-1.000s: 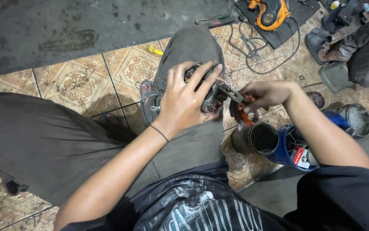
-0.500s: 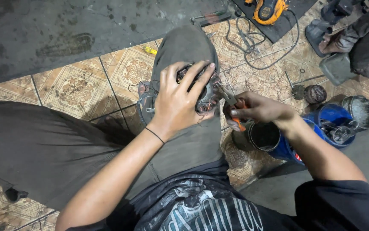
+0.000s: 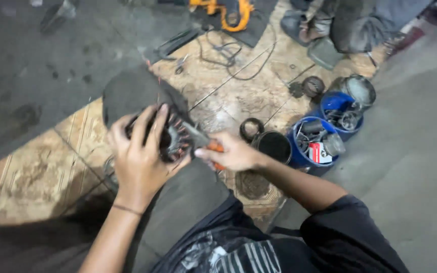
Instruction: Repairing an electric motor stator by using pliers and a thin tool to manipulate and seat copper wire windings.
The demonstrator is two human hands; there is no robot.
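Over the tiled floor [image 3: 41,172], our left hand [image 3: 140,156] clasps a copper-wound stator [image 3: 170,139] on our knee; our right hand [image 3: 231,151] grips orange-handled pliers [image 3: 203,141].

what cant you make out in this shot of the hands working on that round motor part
Head view only:
- Round dark metal part with copper windings: mostly covered by the left hand; the whole frame is motion-blurred.
- Orange-handled tool: handle hidden in the right hand, tip blurred.
- Blue plastic tubs: contents too small to identify.
- Orange power tool: cut off by the top edge.
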